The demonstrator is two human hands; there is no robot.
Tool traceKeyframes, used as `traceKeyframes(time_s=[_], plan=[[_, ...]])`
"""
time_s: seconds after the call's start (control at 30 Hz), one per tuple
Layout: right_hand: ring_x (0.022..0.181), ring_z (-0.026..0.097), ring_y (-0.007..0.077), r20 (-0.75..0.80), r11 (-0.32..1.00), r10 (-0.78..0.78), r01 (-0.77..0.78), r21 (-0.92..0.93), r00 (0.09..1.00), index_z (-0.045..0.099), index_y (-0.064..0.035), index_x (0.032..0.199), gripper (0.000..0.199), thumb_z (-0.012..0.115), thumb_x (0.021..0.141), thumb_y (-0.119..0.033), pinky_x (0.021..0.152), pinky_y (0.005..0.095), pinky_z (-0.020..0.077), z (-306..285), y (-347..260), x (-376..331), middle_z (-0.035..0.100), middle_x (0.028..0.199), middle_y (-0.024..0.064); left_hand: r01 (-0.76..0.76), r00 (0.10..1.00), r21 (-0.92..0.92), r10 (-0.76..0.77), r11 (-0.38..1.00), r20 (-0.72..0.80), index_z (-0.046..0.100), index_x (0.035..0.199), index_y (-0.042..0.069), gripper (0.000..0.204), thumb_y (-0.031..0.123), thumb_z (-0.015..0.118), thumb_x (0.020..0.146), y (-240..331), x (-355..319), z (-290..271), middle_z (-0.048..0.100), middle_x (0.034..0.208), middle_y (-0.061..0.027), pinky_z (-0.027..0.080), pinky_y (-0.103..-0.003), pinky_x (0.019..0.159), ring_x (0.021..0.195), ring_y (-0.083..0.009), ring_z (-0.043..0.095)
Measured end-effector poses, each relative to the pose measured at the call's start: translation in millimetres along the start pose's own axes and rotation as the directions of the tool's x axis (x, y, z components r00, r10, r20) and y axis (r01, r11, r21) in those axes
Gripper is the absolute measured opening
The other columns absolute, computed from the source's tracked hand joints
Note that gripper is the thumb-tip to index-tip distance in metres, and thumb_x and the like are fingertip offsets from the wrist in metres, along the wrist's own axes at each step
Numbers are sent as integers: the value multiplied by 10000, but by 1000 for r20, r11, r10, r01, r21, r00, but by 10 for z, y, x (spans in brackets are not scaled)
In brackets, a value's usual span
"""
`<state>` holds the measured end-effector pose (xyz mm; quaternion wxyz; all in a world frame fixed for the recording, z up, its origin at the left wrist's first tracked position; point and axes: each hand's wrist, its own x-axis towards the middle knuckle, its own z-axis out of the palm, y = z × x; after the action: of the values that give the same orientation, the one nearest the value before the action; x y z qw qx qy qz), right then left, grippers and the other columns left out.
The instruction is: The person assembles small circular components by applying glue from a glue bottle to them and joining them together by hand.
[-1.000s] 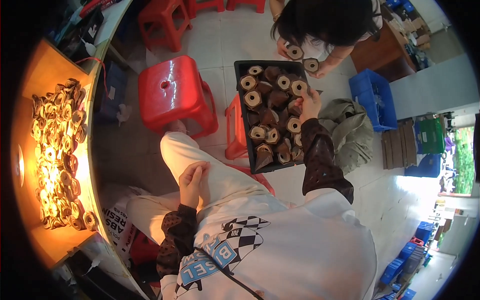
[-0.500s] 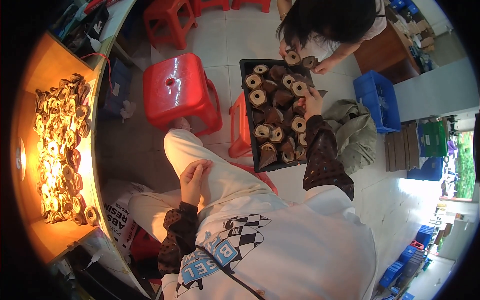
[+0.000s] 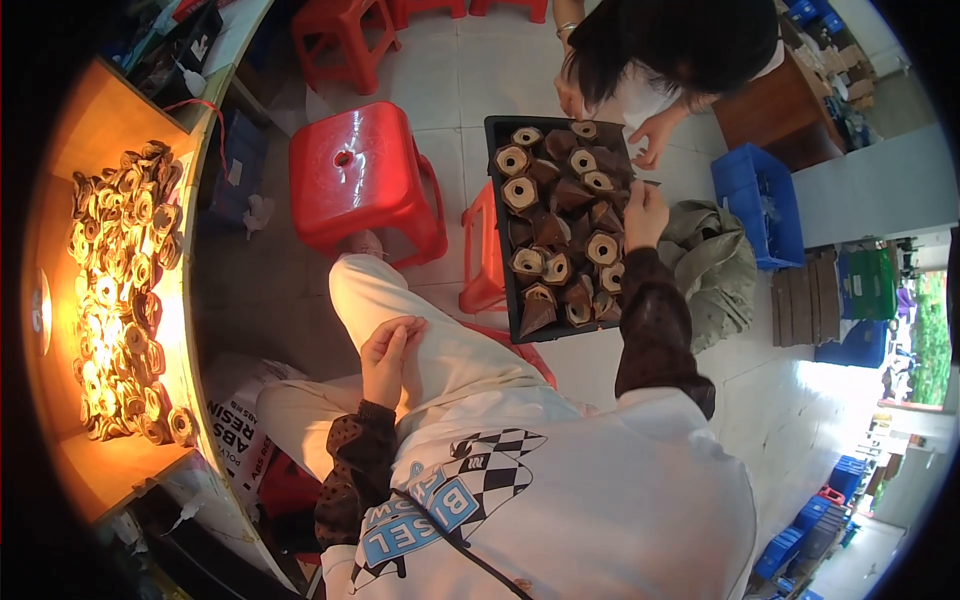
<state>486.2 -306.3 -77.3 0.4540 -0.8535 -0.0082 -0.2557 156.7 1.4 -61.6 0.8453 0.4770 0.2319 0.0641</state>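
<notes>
Brown cones [image 3: 550, 230], several with pale hexagonal ends and a dark hole, fill a black crate [image 3: 494, 290] to my right. My right hand [image 3: 645, 218] is at the crate's right edge, fingers closed around a brown cone whose pointed tip shows by the fingertips; the rest of it is hidden. On my thigh rests my left hand [image 3: 388, 355], thumb and fingers pressed together; whether anything small is between them I cannot make out. Across the crate, a co-worker's hand [image 3: 655, 138] hangs near the far right corner, and the co-worker's other hand [image 3: 568, 98] is by the far edge.
A red stool [image 3: 350, 180] stands left of the crate, and another red stool [image 3: 484, 255] is beneath it. At far left, a lit wooden box [image 3: 100, 480] holds many brown ringed pieces. Grey-green cloth [image 3: 712, 275] and a blue bin [image 3: 745, 185] lie to the right.
My right hand has moved up and right, from over the cones to the crate's edge. The co-worker's cones are no longer lifted in their hands. My left hand has stayed still.
</notes>
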Motion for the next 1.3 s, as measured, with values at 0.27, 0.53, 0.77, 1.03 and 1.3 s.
traceKeyframes(time_s=[0.27,0.53,0.77,1.03,1.3], plan=[[453,457,115,587,355,-720,-531,769,371,673,33,927,339,524,939,-270,420,253,320,-909,-2530,-993,512,591,34,16,1000,-11,-16,1000,-20,566,1106,-48,228,111,467,976,18,-51,-43,618,1091,-146,472,-305,948,1054,-228,601],[512,505,168,63,-31,-992,-703,711,107,697,-83,967,190,520,923,-31,425,261,323,-913,-3325,-838,580,772,106,22,998,-49,-25,999,-62,565,1121,-43,253,143,471,979,72,-107,-37,619,1096,-145,473,-301,928,1042,-215,602],[386,375,47,215,-13,-968,-876,482,132,708,-230,1079,251,590,901,-98,350,184,237,-817,-3792,-1151,485,616,11,66,990,-81,-75,995,-117,563,1158,-9,312,229,506,965,191,-605,-312,634,1094,-116,483,-323,880,1009,-185,609],[402,438,65,97,45,-995,-975,217,-24,716,-199,1038,264,648,830,-51,356,182,271,-577,-4648,-1631,533,664,52,-102,963,-180,52,978,-264,563,1167,16,298,232,471,983,521,-1286,-607,621,1121,-97,460,-303,906,1054,-171,588],[516,518,207,-129,35,-987,-900,434,-101,664,-19,901,95,577,868,-41,457,271,382,-32,-4992,-2140,585,738,97,-322,866,-41,277,946,-416,554,1171,-6,282,178,441,989,728,-1992,-826,617,1128,-103,446,-322,921,1056,-175,579]])
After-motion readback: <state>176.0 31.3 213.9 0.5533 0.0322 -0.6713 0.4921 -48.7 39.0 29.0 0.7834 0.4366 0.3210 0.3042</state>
